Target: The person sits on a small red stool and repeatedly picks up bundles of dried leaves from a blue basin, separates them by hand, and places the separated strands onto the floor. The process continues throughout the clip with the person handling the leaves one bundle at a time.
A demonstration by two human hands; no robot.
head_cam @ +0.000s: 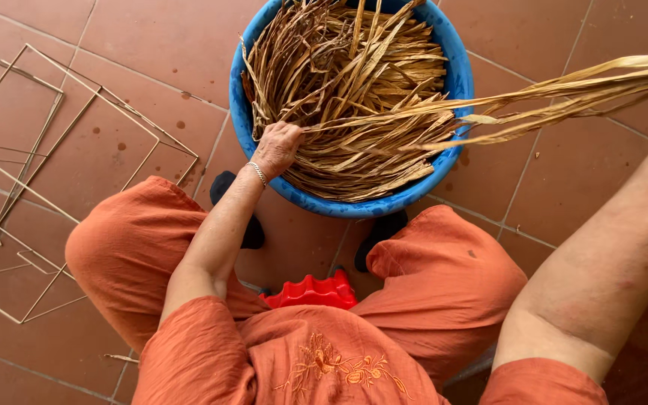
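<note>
A blue plastic basin (455, 71) full of dry, tan leaf strips (354, 75) stands on the tiled floor between my knees. My left hand (277, 147), with a thin bracelet on the wrist, is closed on the near ends of a bundle of long strips (564, 94) at the basin's near left rim. That bundle stretches out to the right, past the basin and off the frame. My right forearm (609, 262) reaches up toward the right edge; the right hand itself is out of view.
Several thin square frames of sticks (76, 142) lie on the terracotta tiles (151, 37) at left. I sit on a red plastic stool (310, 291), in orange clothes, with dark shoes (253, 229) beside the basin.
</note>
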